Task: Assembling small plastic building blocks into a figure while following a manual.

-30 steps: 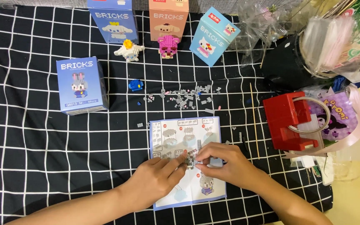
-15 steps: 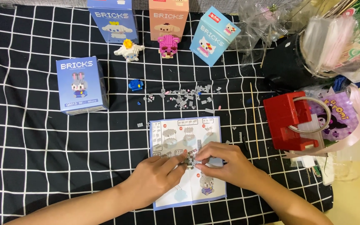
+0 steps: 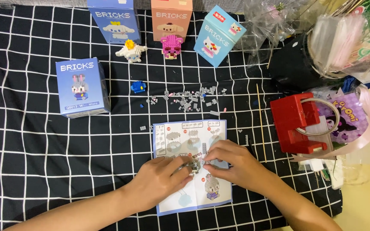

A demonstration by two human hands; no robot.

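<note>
Grip of both hands, left hand [image 3: 161, 179] and right hand [image 3: 232, 164], closes on small grey brick assembly [image 3: 195, 164] between them, above instruction sheet [image 3: 180, 137].

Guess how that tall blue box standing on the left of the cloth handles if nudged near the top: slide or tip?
The blue box stands upright on a narrow base, so a high push probably tips it. It looks like thin cardboard, likely light and easy to dent. The checked cloth under it may grip and bunch, so it would slide poorly.
</note>
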